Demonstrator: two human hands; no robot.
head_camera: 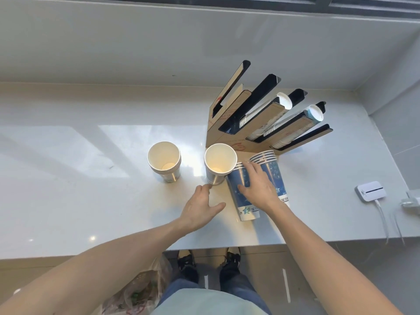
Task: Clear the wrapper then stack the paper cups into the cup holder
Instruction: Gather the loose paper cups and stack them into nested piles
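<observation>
A cardboard-and-black cup holder (229,135) stands at the back of the white counter, with stacked paper cups (284,102) in its two right slots. Two upright cup stacks stand in front of it, one on the left (164,161) and one in the middle (220,163). Two blue printed cup stacks lie side by side, rims toward the holder: a near one (244,201) and a right one (276,176). My right hand (259,186) lies over the near blue stack, thumb on its left face. My left hand (200,209) is open, fingertips at the middle stack's base.
A white box device (370,191) with a cable sits at the counter's right, next to a grey wall. The counter's front edge (113,252) runs just below my forearms. A crumpled clear plastic bag (136,289) lies low by my legs.
</observation>
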